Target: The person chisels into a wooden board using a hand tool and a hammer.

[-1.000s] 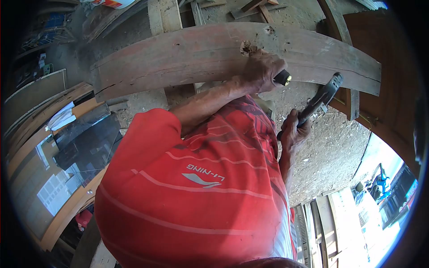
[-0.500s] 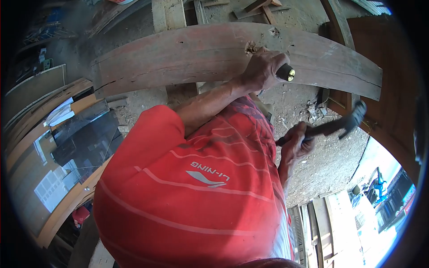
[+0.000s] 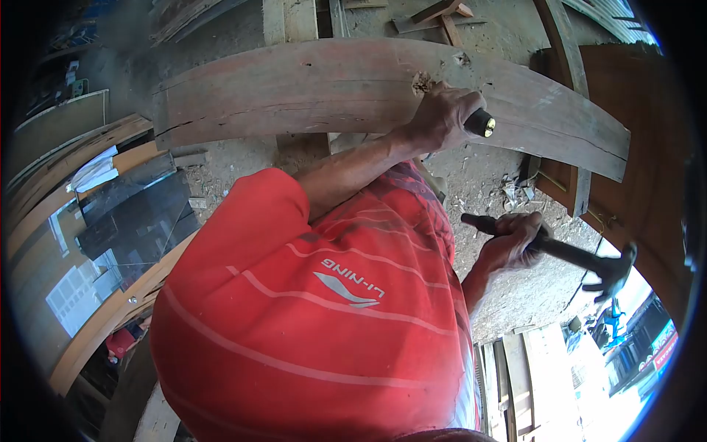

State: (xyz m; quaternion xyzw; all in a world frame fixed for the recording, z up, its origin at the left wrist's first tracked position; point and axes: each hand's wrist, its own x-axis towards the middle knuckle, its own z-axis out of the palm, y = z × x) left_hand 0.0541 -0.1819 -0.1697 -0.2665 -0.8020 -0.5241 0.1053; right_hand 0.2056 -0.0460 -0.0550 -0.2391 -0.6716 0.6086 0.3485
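A long, curved wooden plank lies across the upper view, with a rough, splintered hole near its middle. Just beside this hole, my left hand is closed around a dark handle with a shiny brass-coloured end; the rest of that tool is hidden beneath the hand. My right hand grips a claw hammer by its dark handle. The hammer head points to the right, away from the plank and slightly blurred.
Beams run under and behind the plank. A brown wooden panel stands at the right. Wood shavings litter the ground. At the left is a wood-framed board with papers and dark sheets; slats lie at lower right.
The hammer has swung down and to the right with my right hand, away from the plank. My left hand keeps its hold beside the hole, while the view has shifted slightly.
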